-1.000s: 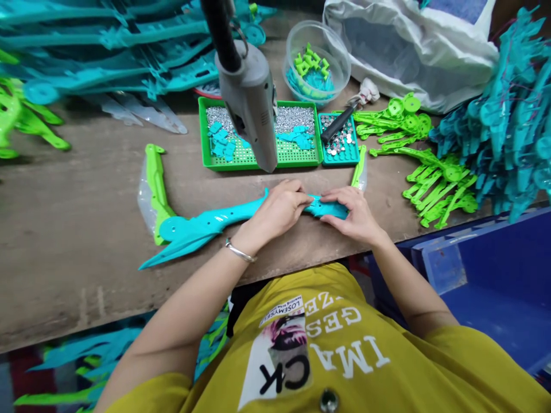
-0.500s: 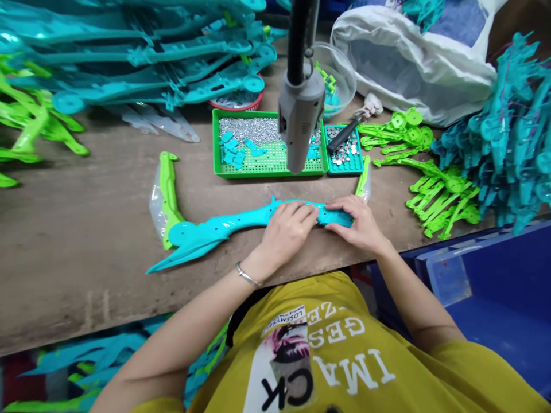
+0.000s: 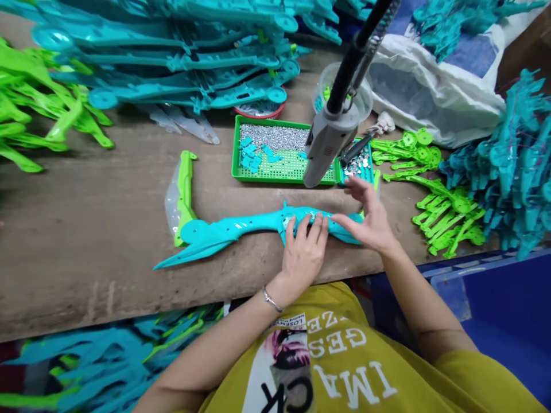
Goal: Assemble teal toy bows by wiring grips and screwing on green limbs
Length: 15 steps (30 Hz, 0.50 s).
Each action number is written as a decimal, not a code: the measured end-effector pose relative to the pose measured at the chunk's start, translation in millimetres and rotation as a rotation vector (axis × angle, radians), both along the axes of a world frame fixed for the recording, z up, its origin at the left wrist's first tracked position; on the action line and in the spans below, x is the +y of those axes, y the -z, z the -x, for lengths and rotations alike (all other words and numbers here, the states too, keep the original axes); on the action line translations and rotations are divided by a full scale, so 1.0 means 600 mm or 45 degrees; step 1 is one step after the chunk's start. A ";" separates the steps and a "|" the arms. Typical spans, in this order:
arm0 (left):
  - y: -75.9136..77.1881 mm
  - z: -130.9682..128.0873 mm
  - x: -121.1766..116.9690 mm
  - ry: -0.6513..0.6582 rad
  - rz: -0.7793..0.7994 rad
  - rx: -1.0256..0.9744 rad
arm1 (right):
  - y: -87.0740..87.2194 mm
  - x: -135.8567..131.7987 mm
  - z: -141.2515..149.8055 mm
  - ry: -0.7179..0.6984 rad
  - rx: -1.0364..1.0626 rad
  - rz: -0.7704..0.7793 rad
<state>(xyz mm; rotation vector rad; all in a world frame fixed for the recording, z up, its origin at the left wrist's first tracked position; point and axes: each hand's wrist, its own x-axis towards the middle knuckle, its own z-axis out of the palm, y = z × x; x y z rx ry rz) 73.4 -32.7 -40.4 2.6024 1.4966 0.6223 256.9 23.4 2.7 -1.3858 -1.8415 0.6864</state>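
A long teal plastic toy bow part [image 3: 232,229] lies across the wooden workbench [image 3: 86,229] near its front edge. My left hand [image 3: 305,252] rests on the part's right half, fingers stretched flat and pressing it down. My right hand [image 3: 371,218] hovers just right of it with fingers spread, lifted off the part, below a hanging grey electric screwdriver [image 3: 328,143]. A green bow limb [image 3: 185,192] with a clear blade lies at the part's left end.
A green tray [image 3: 279,172] of screws and small teal pieces, and a small teal tray [image 3: 359,166] of discs, stand behind. Piles of teal parts [image 3: 172,51] and green parts [image 3: 439,195] line the back and right. A blue bin [image 3: 495,310] stands at the lower right.
My right hand let go of the teal part and rose with fingers spread. My left hand shifted to press flat on the part. The view tilted and the hanging screwdriver swung right.
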 end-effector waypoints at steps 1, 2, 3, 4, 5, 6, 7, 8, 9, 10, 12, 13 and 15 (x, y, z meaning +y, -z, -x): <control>0.000 -0.006 -0.004 -0.025 0.044 0.009 | -0.007 0.017 0.020 0.027 0.049 -0.049; 0.000 -0.011 -0.006 -0.051 0.084 0.017 | -0.013 0.035 0.042 0.031 0.075 -0.074; -0.001 -0.016 -0.008 -0.076 0.114 0.029 | -0.017 0.052 0.065 0.027 0.099 -0.079; -0.002 -0.021 -0.010 -0.099 0.135 0.044 | -0.019 0.068 0.086 0.027 0.132 -0.075; -0.004 -0.025 -0.012 -0.115 0.150 0.064 | -0.019 0.081 0.105 0.024 0.163 -0.069; -0.005 -0.027 -0.013 -0.125 0.160 0.086 | -0.020 0.092 0.119 0.023 0.190 -0.066; -0.007 -0.030 -0.016 -0.129 0.164 0.106 | -0.022 0.101 0.129 0.022 0.213 -0.069; -0.008 -0.031 -0.018 -0.129 0.157 0.121 | -0.025 0.108 0.134 0.017 0.231 -0.072; -0.009 -0.032 -0.021 -0.126 0.145 0.133 | -0.030 0.114 0.134 0.007 0.248 -0.075; -0.009 -0.032 -0.025 -0.121 0.130 0.140 | -0.035 0.120 0.130 -0.008 0.270 -0.077; -0.005 -0.031 -0.032 -0.109 0.100 0.140 | -0.046 0.135 0.118 -0.049 0.338 -0.076; -0.002 -0.032 -0.034 -0.104 0.085 0.134 | -0.049 0.144 0.111 -0.064 0.378 -0.080; 0.005 -0.033 -0.038 -0.116 0.050 0.117 | -0.043 0.166 0.102 -0.042 0.462 -0.121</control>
